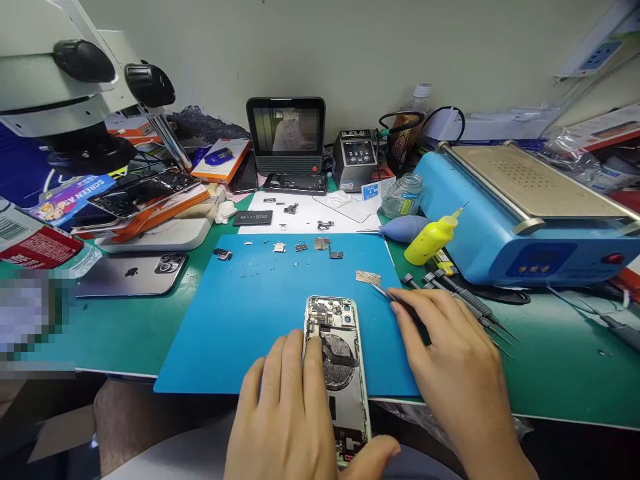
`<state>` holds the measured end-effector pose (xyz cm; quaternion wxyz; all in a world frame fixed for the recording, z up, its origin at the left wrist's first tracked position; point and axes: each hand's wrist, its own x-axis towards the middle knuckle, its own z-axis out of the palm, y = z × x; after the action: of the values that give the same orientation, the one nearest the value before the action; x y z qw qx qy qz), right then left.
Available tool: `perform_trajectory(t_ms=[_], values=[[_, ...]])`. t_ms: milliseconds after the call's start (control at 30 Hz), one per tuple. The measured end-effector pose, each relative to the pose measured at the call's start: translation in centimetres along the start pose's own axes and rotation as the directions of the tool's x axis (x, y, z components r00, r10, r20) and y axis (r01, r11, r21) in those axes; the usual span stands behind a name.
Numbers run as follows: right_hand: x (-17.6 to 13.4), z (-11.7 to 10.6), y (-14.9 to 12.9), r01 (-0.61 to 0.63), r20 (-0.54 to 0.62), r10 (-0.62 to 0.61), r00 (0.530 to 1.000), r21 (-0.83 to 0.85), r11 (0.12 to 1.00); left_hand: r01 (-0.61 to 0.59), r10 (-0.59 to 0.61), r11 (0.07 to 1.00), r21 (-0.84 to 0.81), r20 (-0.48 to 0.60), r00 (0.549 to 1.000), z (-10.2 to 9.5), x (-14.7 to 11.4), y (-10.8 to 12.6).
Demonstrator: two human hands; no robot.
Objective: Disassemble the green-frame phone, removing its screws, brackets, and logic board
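Observation:
My left hand [285, 407] holds an opened phone housing [345, 407], fingers along its left side and thumb by its lower right edge. Inside the housing, the round charging coil and a black flex cable show. My right hand [450, 353] pinches tweezers [383, 291], largely hidden behind the fingers. The tweezer tip meets the lower edge of a small coppery metal plate [369, 277] on the blue mat [210, 320]; I cannot tell whether it grips it. Several small phone parts, among them a camera module [223, 254] and a shield piece [322, 244], lie across the mat's far side.
A microscope [75, 87] overhangs the left side, above stacked boxes and a closed phone [133, 273]. Screwdrivers [465, 300], a yellow bottle [433, 241] and a blue heating plate machine [530, 213] stand or lie right. Behind are a soldering station [355, 160] and a display [287, 137].

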<state>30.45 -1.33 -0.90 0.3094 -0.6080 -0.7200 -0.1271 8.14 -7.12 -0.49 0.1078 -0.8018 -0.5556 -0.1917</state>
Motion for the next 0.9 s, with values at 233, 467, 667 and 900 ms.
perform_trajectory(t_ms=[233,467,667,900], values=[[0.1,0.0,0.1,0.014,-0.006,-0.014,1.0,0.005,1.0,-0.231,0.241,0.967,-0.107,0.096,0.966,0.3,-0.1,-2.0],[0.2,-1.4,-0.2,-0.023,-0.048,0.029,0.998,0.106,0.994,-0.352,0.452,0.871,-0.344,0.278,0.847,-2.9,2.8,-9.2],[2.4,-3.2,-1.7,-0.122,0.398,-0.102,0.912,0.5,0.858,-0.331,0.517,0.831,-0.446,0.404,0.754,-4.2,3.4,-13.1],[2.2,-2.6,-3.9,0.011,0.476,-0.263,0.839,0.468,0.883,-0.301,0.399,0.85,-0.433,0.153,0.904,-2.7,3.1,-10.3]])
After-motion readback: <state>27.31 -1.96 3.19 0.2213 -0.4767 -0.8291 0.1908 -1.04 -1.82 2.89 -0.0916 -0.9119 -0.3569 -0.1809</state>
